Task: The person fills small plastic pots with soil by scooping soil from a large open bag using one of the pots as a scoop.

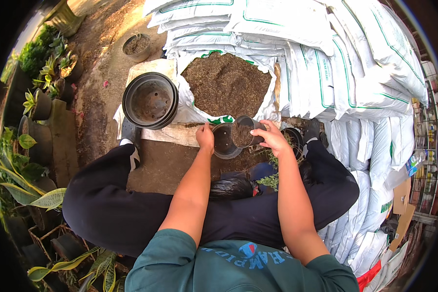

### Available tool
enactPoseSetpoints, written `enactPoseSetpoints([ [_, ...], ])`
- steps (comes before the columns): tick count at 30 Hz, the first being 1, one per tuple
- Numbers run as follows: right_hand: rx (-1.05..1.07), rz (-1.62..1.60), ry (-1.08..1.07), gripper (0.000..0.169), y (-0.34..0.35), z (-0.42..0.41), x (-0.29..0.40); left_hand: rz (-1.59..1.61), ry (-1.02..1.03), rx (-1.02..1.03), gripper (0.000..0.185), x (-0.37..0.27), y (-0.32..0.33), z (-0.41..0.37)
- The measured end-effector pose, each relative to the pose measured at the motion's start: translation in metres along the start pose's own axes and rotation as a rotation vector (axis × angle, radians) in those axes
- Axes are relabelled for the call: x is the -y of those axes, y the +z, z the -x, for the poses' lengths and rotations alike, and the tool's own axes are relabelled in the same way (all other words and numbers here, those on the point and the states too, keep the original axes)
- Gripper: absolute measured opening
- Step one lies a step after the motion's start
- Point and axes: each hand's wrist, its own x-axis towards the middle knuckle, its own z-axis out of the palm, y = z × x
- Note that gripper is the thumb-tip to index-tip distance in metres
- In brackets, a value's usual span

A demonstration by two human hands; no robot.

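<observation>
My right hand (pixel 274 138) grips a small dark plastic pot (pixel 256 124) by its side. That pot is tilted to the left, its mouth showing brown potting mix (pixel 241 135) inside. Beneath and left of it stands a wider black plastic pot (pixel 222 138), bare inside where visible, with small light holes in its base. At its left rim my left hand (pixel 205 139) is closed, fingers partly hidden. Just beyond both pots lies an opened white sack (pixel 185 106) full of brown potting mix (pixel 226 84).
Nested large black pots (pixel 150 100) stand left of the sack. Stacked white sacks (pixel 306 76) wall off the back and right. A dark pot (pixel 292 140) and trailing green plant (pixel 272 179) lie beside my right hand. Potted plants (pixel 40 106) line the left.
</observation>
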Motion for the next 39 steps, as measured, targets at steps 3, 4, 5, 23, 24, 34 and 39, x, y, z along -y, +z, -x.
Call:
enactPoseSetpoints([
  [3,-0.022,0.168,-0.088,0.09,0.008,0.005,0.005,0.015,-0.028,-0.082,0.036,-0.003,-0.002,-0.008],
  [4,-0.04,0.214,-0.121,0.091,0.011,0.006,0.006,0.044,-0.046,-0.075,0.035,-0.005,-0.002,-0.009],
  [5,-0.057,0.26,-0.154,0.092,0.015,0.008,0.006,0.073,-0.064,-0.069,0.035,-0.007,-0.002,-0.011],
  [23,-0.228,0.767,-0.489,0.09,0.054,0.021,0.002,0.137,0.0,-0.045,0.031,-0.003,-0.003,-0.013],
  [24,-0.238,0.764,-0.489,0.09,0.053,0.02,0.001,0.141,0.004,-0.034,0.031,-0.004,-0.002,-0.012],
  [34,-0.205,0.681,-0.489,0.085,0.05,0.02,0.003,0.155,-0.027,-0.048,0.031,-0.003,-0.002,-0.015],
  [39,-0.167,0.822,-0.537,0.087,0.079,0.036,0.004,0.222,-0.026,-0.019,0.032,0.002,-0.003,-0.02],
])
